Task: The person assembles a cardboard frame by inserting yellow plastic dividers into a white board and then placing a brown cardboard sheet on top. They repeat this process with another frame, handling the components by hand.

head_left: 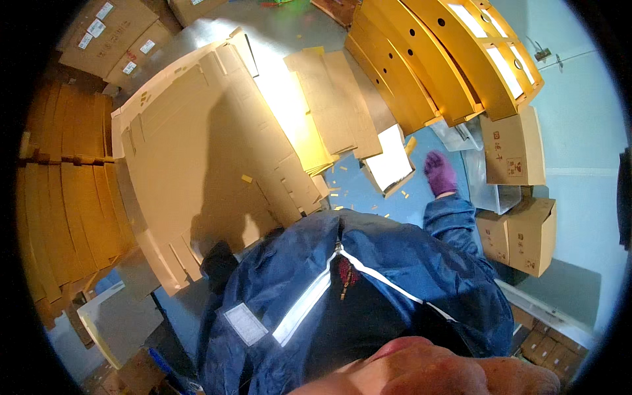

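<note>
My right hand (pixel 440 174), in a purple glove, reaches out over a blue surface at the right. Its fingers look stretched out, with nothing visible in them. Nearest to it is a small open carton (pixel 391 164) with a white top face, just to the left. Clear plastic bins (pixel 490 196) stand on its other side. My left hand is not in view; a dark shape by my left side cannot be made out. In front of me lies a large stack of flat cardboard (pixel 178 145), partly under my shadow. Beside it are smaller flat cardboard pieces (pixel 332 99).
Yellow panels with round holes (pixel 415 59) lean at the far right. Brown cartons (pixel 513 148) stand along the right wall, with more cartons (pixel 108 39) at the far left. Upright cardboard sheets (pixel 66 217) line the left. Small yellow scraps (pixel 336 191) litter the blue surface.
</note>
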Demonstrator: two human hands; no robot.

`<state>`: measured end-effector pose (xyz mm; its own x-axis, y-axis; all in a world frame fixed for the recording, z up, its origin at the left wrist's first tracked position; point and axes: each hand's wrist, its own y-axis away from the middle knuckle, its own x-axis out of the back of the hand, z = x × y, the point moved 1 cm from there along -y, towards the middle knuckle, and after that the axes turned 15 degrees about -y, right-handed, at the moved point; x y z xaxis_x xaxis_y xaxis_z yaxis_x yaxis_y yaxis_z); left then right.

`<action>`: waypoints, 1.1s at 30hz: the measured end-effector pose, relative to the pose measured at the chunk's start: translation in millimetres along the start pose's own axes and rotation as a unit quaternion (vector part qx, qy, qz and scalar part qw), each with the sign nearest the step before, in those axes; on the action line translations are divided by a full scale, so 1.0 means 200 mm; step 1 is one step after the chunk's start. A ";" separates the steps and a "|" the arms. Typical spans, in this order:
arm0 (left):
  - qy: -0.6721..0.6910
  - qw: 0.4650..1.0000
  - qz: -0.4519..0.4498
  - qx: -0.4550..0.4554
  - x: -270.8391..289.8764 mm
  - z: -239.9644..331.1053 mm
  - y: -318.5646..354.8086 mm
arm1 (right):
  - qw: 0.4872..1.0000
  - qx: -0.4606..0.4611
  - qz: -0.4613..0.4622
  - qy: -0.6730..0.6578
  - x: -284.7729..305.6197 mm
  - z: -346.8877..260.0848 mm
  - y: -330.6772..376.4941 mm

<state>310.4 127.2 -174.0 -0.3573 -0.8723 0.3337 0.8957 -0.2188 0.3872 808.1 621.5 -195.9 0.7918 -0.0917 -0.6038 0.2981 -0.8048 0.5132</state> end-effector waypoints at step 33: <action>-0.665 0.742 -0.007 -0.085 1.06 -0.62 -1.97 | 0.654 0.220 -0.038 0.722 -1.53 1.70 -0.85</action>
<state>-84.6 -26.9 -362.6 -0.2107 0.3085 0.9276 0.8701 -0.3733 0.3219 333.5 587.2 -304.8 0.5560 0.3520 0.7530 0.4348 -0.8952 0.0974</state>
